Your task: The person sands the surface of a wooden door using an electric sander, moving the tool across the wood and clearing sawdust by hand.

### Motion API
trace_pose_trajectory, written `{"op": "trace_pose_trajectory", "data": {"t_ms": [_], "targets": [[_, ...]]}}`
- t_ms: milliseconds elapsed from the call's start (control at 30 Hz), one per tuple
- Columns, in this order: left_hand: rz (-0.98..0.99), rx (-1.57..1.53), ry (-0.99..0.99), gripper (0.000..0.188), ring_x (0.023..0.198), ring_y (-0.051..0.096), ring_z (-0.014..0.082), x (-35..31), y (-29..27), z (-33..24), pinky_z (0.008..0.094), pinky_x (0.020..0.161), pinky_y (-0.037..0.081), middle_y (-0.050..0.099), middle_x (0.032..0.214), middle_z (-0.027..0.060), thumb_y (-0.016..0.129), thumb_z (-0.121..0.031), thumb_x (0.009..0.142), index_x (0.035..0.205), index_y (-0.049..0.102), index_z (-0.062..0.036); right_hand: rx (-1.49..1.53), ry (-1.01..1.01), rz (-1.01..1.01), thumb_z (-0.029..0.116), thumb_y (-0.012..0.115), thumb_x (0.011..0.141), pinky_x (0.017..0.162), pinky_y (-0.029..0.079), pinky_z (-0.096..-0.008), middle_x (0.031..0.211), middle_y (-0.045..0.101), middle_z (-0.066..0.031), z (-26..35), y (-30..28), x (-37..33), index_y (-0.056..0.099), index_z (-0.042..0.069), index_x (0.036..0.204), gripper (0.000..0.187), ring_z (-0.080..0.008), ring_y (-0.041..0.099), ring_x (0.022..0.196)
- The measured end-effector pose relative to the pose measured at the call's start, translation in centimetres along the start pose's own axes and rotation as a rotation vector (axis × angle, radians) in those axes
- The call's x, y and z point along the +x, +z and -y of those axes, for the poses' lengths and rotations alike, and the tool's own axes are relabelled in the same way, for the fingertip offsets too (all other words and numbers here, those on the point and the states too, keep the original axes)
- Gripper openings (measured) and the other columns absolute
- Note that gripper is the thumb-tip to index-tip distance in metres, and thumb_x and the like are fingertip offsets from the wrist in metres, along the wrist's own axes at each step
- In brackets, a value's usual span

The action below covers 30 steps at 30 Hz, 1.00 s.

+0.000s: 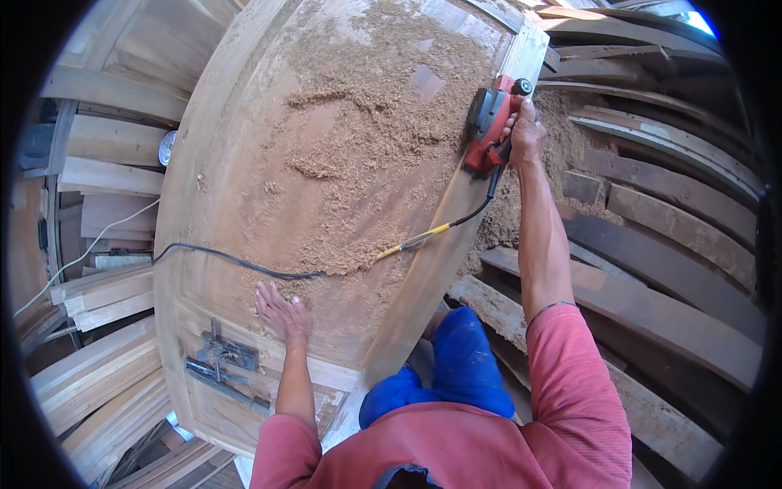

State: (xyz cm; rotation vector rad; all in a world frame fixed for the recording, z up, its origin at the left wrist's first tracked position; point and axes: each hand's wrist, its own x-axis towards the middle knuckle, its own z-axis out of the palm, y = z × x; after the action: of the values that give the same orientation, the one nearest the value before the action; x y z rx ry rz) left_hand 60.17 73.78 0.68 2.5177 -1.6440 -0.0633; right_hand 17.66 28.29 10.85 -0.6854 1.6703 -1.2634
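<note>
A red and grey electric hand planer (495,122) rests on the right-hand edge strip of a large wooden door panel (204,163). My right hand (524,134) is wrapped round its rear handle, arm stretched forward. From the planer runs a black cord, wrapped with yellow tape (415,242) partway, across the panel to its left side. My left hand (285,313) lies flat on the panel just below the cord, fingers spread, holding nothing. Wood shavings (366,138) are heaped over the panel's middle and far part.
Metal clamp-like tools (224,359) lie on the panel's near left part. Stacked boards (98,383) stand at the left, where a thin white cable (98,240) hangs. Many planks (652,244) are piled along the right, with shavings among them.
</note>
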Motion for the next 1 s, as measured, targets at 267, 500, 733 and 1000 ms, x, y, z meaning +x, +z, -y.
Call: {"op": "trace_pose_trajectory", "data": {"t_ms": [267,500,733,1000], "targets": [[0.012,-0.027,0.014,0.069,0.148,0.026,0.0487,-0.1,0.0,-0.3,0.0623,0.12,0.02,0.027,0.163,0.0298,0.049,-0.036,0.098,0.154,0.028,-0.0006,-0.059,-0.091,-0.021,0.048,0.06,0.102,0.043,0.046,-0.03,0.065,0.056,-0.0005,-0.7,-0.1,2.6,0.063,0.008,0.088,0.043,-0.0124,0.055,0.048],[0.286,0.264,-0.323,0.089,0.152,0.018,0.0503,2.7,0.8,-5.4,0.0607,0.122,0.019,0.02,0.164,0.0343,0.063,-0.028,0.091,0.161,0.017,0.0005,0.012,-0.014,-0.025,0.047,0.064,0.101,0.041,0.044,-0.0302,0.062,0.054,-0.0001,0.3,-0.1,3.9,0.065,0.007,0.093,0.041,-0.0118,0.053,0.046],[0.325,0.274,-0.326,0.094,0.152,0.02,0.0507,18.0,1.9,-22.8,0.0624,0.121,0.018,0.021,0.163,0.0367,0.064,-0.033,0.087,0.161,0.018,0.003,-0.003,-0.001,-0.08,0.048,0.066,0.099,0.039,0.042,-0.0307,0.06,0.055,-0.0006,2.3,0.9,7.3,0.062,0.009,0.082,0.043,-0.013,0.054,0.045],[0.126,0.294,-0.524,0.085,0.151,0.024,0.049,19.5,4.6,-25.4,0.0607,0.121,0.02,0.025,0.162,0.035,0.056,-0.037,0.089,0.156,0.028,0.0087,0.011,-0.015,-0.063,0.047,0.065,0.1,0.04,0.042,-0.0295,0.06,0.054,0.0002,3.6,1.0,10.3,0.062,0.009,0.084,0.041,-0.012,0.053,0.045]]}}
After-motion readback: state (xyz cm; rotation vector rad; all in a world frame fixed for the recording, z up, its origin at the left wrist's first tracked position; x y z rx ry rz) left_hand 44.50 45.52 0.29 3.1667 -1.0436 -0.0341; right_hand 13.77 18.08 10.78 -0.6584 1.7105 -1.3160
